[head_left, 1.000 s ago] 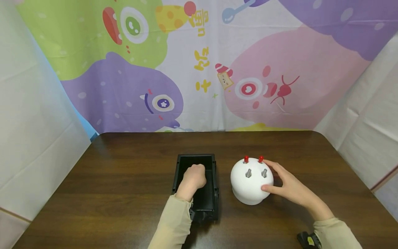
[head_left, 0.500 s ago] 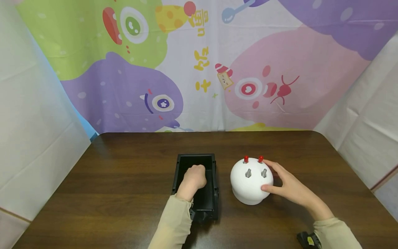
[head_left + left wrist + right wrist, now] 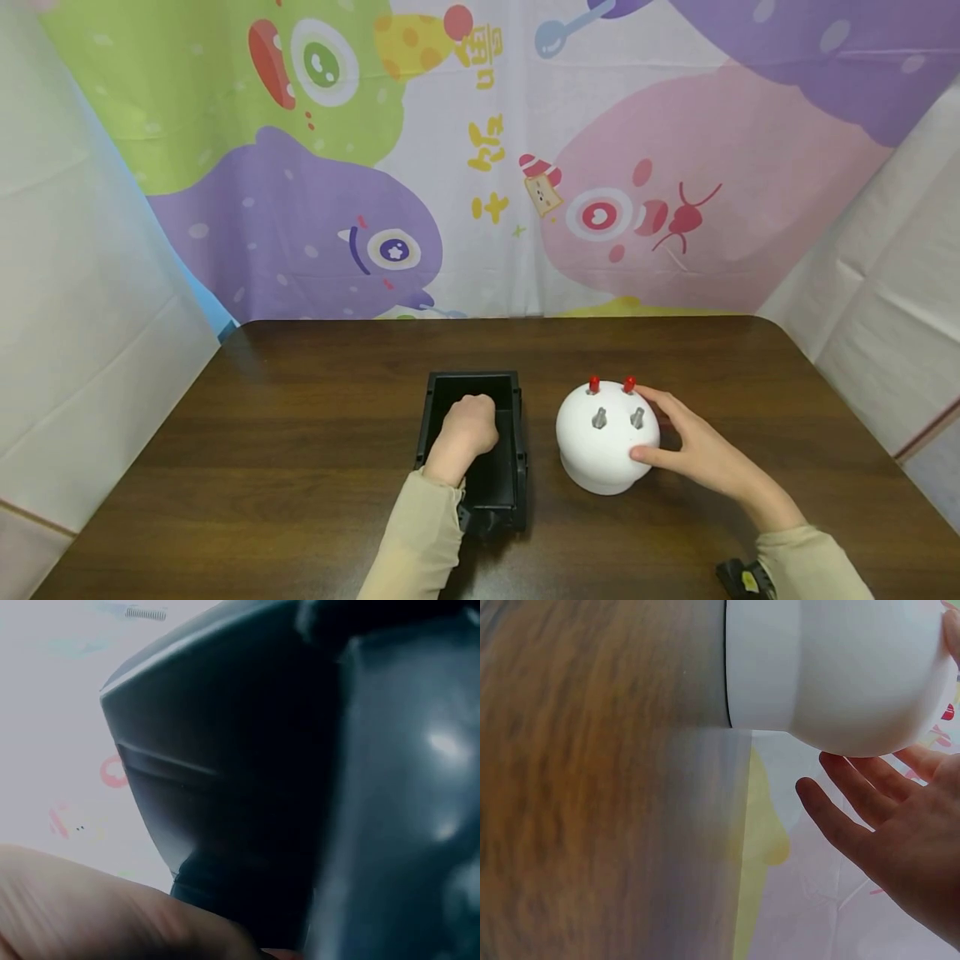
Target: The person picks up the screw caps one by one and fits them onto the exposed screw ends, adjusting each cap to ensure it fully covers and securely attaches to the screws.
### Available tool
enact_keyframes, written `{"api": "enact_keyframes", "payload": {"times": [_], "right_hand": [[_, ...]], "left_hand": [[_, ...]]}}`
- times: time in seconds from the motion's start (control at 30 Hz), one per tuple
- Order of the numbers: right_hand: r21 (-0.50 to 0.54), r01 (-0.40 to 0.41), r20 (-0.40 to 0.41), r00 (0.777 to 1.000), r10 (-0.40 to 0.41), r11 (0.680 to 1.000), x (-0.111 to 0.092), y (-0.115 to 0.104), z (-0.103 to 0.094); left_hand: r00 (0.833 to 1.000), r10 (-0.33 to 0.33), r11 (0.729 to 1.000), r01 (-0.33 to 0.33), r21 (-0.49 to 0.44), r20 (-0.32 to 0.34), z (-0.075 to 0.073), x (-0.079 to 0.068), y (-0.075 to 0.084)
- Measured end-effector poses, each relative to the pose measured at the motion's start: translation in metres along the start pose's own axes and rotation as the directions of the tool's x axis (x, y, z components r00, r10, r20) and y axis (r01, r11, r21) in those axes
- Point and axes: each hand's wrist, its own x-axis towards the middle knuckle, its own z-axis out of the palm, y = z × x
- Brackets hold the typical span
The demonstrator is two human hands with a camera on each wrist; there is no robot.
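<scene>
My left hand reaches down into a black plastic bin. Its knuckles show from above, but the fingertips are hidden, so whether it holds anything cannot be seen. The left wrist view shows part of the hand beside the dark bin wall. To the right stands a rounded white dome on a narrower base, with two red-capped posts and two bare grey metal studs on it. My right hand holds the dome's right side, thumb in front and fingers behind; some fingers lie off its surface.
Everything stands on a dark brown wooden table. A cartoon-printed curtain hangs behind its far edge. A black strapped device sits at the right wrist.
</scene>
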Motion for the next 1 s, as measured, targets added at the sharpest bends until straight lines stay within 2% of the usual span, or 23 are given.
{"api": "enact_keyframes", "payload": {"times": [0.6,0.83,1.0], "right_hand": [[0.006,-0.003,0.003,1.0,0.003,1.0,0.0,-0.001,0.0],[0.002,-0.003,0.0,1.0,0.003,1.0,0.0,0.0,0.0],[0.001,-0.005,0.005,1.0,0.005,1.0,0.0,0.0,0.0]], "left_hand": [[0.999,-0.01,1.0,0.01,-0.009,-0.03,-0.007,-0.006,0.0],[0.993,0.0,1.0,-0.001,-0.01,-0.116,-0.014,-0.011,0.001],[0.989,0.021,0.999,-0.027,-0.042,-0.149,-0.02,-0.016,0.003]]}}
